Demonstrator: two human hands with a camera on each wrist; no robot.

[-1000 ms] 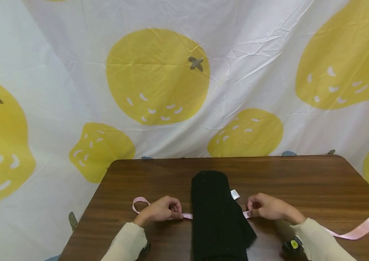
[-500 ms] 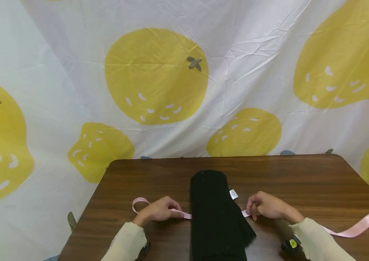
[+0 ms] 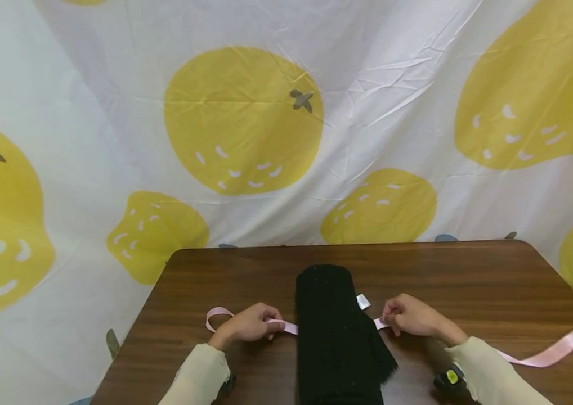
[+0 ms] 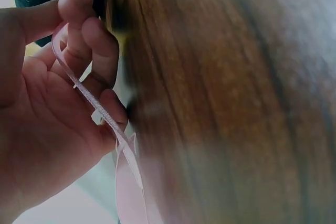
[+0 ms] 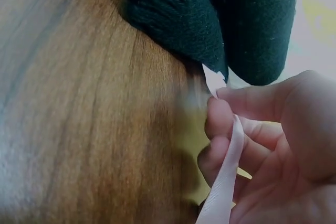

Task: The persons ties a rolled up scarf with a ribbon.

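Note:
A rolled black knit cloth with a fringed edge, which looks like a scarf (image 3: 324, 332), lies lengthwise on the table. A pink satin ribbon (image 3: 290, 328) runs beneath it and comes out on both sides. To the left of the roll, my left hand (image 3: 252, 322) pinches the ribbon between thumb and fingertips; its tail trails past the palm in the left wrist view. On the other side my right hand (image 3: 412, 316) pinches the ribbon close to the roll's edge, and in the right wrist view the loose length hangs across the fingers. The ribbon's middle is hidden under the roll.
The brown wood-grain table (image 3: 246, 270) ends at a back edge before a white curtain (image 3: 266, 219) printed with yellow fruit. A small white tag (image 3: 363, 302) sticks out at the roll's right side. The ribbon's long right tail reaches toward the table's right edge.
My right hand has moved slightly up and toward the roll, lifting its ribbon section a little. The left hand's grip on the ribbon has shifted slightly; the black roll stays in place.

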